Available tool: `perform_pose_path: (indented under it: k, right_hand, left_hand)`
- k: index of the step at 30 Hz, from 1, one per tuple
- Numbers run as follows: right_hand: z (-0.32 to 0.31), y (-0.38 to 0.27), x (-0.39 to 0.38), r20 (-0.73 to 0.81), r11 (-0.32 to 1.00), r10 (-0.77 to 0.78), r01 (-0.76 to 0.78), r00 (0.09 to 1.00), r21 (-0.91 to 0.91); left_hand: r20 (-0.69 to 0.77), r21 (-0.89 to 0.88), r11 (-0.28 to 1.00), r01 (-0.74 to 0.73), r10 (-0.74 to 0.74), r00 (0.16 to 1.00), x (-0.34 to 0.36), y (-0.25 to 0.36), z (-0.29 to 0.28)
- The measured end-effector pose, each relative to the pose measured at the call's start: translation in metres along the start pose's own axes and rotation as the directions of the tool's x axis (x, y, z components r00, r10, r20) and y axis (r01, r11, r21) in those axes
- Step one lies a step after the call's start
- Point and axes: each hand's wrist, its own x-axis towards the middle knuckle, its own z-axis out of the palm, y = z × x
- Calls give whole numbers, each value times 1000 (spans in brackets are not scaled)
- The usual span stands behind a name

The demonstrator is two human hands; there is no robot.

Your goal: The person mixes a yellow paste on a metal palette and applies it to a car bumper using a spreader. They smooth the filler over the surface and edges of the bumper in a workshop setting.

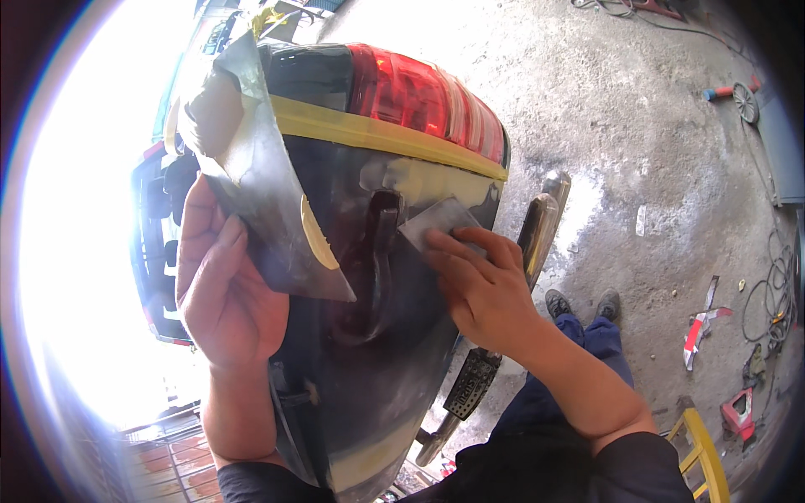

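Observation:
My left hand (226, 277) grips a grey metal sheet (272, 193) from below, tilted upright. Beige body filler (215, 116) is heaped on the sheet's upper part, and a pale yellow strip of filler (316, 235) clings to its right edge. My right hand (482, 281) pinches a thin grey spreader (436, 222), held flat against or just over the dark car body panel (402, 335). A patch of light filler (428, 180) shows on that panel beside a dark recess (384, 230). Yellow masking tape (394, 138) runs below the red tail light (411, 92).
Chrome tubing (543, 222) and a black step pad (472, 384) lie along the car's right side. On the concrete floor (629, 142) are a red-and-white stand piece (700, 331), coiled cable (776, 289) and a red part (738, 412). A yellow metal frame (704, 457) stands at lower right.

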Motion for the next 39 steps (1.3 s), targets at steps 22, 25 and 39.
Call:
perform_pose_path:
  k: [22,25,39]
  right_hand:
    - [15,-18,21,-112,963,184,-156,977,221]
    - [17,-17,25,-128,932,241,-193,962,306]
    - [13,-30,44,-142,957,186,-147,972,250]
  left_hand:
    - [-39,3,996,-86,86,996,-2,-2,-2]
    - [-43,2,997,-82,82,996,-2,-1,-1]
    - [-16,20,995,-93,94,995,-2,0,0]
